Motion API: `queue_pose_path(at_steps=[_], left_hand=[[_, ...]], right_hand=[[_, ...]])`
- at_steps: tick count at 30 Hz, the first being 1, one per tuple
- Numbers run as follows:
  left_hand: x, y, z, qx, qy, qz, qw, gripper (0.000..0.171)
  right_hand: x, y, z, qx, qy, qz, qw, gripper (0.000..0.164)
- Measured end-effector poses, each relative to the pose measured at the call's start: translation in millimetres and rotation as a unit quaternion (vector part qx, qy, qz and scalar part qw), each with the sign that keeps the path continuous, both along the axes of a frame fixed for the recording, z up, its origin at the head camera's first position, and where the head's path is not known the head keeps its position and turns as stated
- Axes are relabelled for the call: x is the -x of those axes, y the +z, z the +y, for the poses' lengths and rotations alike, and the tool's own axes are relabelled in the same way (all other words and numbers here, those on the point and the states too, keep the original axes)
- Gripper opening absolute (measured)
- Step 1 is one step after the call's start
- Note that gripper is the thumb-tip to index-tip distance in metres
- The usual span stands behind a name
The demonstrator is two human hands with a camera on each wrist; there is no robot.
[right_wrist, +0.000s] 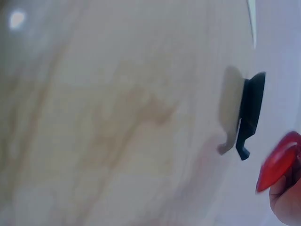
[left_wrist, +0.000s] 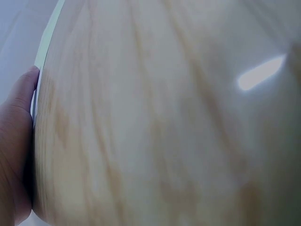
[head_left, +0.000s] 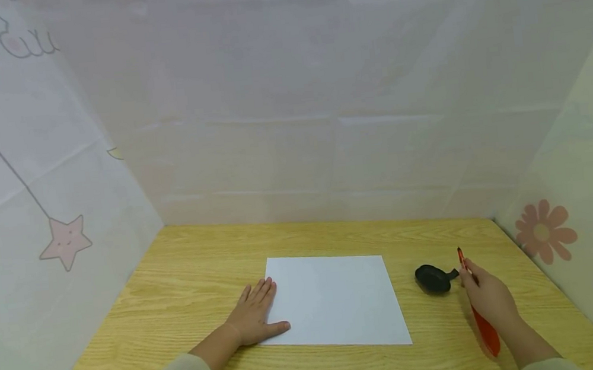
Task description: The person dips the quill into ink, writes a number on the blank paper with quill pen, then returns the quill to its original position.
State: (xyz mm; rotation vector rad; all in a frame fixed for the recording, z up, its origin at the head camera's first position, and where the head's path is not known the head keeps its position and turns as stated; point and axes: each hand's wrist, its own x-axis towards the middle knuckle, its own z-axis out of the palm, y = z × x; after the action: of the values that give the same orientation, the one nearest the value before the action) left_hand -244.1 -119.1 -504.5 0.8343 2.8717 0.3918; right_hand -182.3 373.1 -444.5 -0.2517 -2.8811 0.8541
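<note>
A white sheet of paper [head_left: 334, 300] lies on the wooden table. My left hand [head_left: 255, 314] rests with spread fingers on its left edge, the thumb over the lower left corner. The left wrist view shows only part of that hand [left_wrist: 16, 141] at its left side. Right of the paper, my right hand [head_left: 489, 297] grips a red pen-like tool [head_left: 486, 330] with a dark pointed tip and a broad red tail. Its tip points away from me; the grip hides its middle. Beside this hand sits a small black dish with a short handle [head_left: 432, 279].
The wooden tabletop [head_left: 202, 265] meets a pale cloth backdrop [head_left: 269, 122] at the back and both sides. A pink star [head_left: 65, 242] is printed on the left cloth, and flowers [head_left: 545, 232] on the right one.
</note>
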Motion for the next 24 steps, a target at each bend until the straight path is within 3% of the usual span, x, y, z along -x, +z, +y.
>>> queue_pose_path(at_steps=[17,24], left_hand=[[-1.0,0.8,0.5,0.002,0.002,-0.002,1.0,0.103],[-0.5,0.4,0.4,0.005,0.003,0.002,1.0,0.103]], right_hand=[[1.1,4.9,-13.2,0.035,0.0,0.091,0.995,0.052],[-0.4,10.6,-19.1,0.061,0.008,0.138,0.989,0.049]])
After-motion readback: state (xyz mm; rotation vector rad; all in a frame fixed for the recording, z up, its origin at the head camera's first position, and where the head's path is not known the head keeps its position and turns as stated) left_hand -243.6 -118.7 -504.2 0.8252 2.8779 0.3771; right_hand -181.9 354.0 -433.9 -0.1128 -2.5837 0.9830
